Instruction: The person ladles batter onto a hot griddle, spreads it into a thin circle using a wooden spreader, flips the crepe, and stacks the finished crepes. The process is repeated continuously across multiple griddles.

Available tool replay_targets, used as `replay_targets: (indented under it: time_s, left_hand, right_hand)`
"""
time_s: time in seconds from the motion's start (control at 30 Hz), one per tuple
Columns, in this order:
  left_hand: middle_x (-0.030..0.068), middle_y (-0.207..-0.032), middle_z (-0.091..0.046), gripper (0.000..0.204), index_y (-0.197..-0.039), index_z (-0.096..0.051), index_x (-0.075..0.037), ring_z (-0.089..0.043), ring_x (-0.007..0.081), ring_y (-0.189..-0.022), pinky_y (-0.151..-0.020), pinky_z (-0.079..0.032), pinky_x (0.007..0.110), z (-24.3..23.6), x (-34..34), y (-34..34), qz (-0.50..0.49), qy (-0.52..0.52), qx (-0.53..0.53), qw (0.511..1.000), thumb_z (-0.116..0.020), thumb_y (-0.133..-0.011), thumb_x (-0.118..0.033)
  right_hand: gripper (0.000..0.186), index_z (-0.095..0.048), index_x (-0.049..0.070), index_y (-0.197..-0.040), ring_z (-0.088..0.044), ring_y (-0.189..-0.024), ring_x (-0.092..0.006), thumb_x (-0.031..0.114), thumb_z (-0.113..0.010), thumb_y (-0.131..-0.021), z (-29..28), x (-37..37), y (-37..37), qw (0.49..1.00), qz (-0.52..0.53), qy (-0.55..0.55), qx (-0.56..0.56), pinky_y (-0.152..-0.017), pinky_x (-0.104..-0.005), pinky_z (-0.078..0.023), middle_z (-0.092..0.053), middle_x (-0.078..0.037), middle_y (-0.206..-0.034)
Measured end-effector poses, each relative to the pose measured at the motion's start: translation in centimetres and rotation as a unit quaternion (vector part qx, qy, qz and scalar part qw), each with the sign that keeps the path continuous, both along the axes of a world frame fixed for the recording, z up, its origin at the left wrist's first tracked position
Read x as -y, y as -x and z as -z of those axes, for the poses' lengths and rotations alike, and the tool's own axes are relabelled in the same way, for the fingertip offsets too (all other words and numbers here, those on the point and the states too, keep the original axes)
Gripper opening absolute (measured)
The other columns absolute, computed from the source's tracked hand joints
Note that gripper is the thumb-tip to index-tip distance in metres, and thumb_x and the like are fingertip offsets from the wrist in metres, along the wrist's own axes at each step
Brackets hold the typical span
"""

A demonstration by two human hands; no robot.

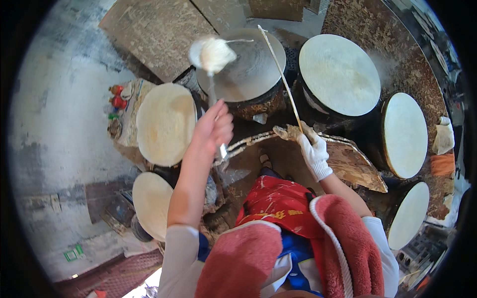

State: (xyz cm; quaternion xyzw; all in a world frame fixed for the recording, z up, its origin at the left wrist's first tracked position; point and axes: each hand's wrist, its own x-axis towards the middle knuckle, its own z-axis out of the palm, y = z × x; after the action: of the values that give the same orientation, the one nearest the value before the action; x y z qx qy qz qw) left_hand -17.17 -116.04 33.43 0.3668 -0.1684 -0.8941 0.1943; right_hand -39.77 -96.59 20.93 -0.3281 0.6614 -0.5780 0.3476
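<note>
My left hand (214, 128), bare, is wrapped round the metal handle of a ladle (195, 53). The ladle, blurred by motion, is heaped with a creamy white batter (218, 54), from which a thin strand trails to the right. Below it, at the far middle, is a round griddle (248, 82) with a greyish, steamy surface. My right hand (313, 154) wears a white knitted glove, soiled at the fingers. It is closed on the lower end of a long thin stick (282, 74), which slants up past the right side of that griddle.
More round griddles with pale tops stand around me: one at near left (166, 124), one at far right (340, 74), others at both sides. A curved, batter-crusted wooden rim (350, 164) runs before me. Red-topped bottles (118, 97) stand at left. A folded cloth (442, 136) lies at right.
</note>
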Motion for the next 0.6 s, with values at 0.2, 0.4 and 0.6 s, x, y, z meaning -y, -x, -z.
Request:
replay_targets:
  time_s: [0.2,0.4,0.6]
  left_hand:
    - [-0.0072,-0.051,-0.024,0.032,-0.072,-0.037,-0.016,-0.022,0.0070,-0.036,-0.033,-0.021,0.026,6.5,11.3,15.3,0.039,-0.036,0.049,0.997,-0.051,-0.099,-0.026]
    - [0.0019,-0.055,-0.039,0.029,-0.081,-0.047,-0.006,-0.040,0.0182,-0.039,-0.038,-0.036,0.034,15.1,13.7,16.0,0.113,0.190,0.310,0.925,-0.053,-0.094,-0.032]
    - [0.0170,-0.062,-0.059,0.041,-0.074,-0.055,0.003,-0.060,0.0315,-0.056,-0.055,-0.048,0.046,8.9,18.8,8.1,-0.022,0.568,0.511,0.645,-0.056,-0.094,-0.033]
  right_hand:
    - [0.045,-0.054,-0.006,-0.130,-0.058,-0.104,-0.0141,0.016,-0.063,-0.092,2.4,9.9,-2.1,0.988,0.099,-0.003,0.120,-0.096,-0.0271,-0.044,-0.062,-0.009,-0.121]
    - [0.045,-0.054,0.001,-0.133,-0.051,-0.084,-0.0088,0.019,-0.061,-0.092,4.0,14.0,-3.9,0.945,0.180,-0.100,0.255,-0.075,-0.0225,-0.039,-0.062,-0.003,-0.103]
    - [0.044,-0.056,0.007,-0.134,-0.039,-0.053,-0.0026,0.021,-0.060,-0.093,2.4,16.0,-3.2,0.945,0.170,-0.120,0.253,-0.045,-0.0201,-0.030,-0.057,0.006,-0.074]
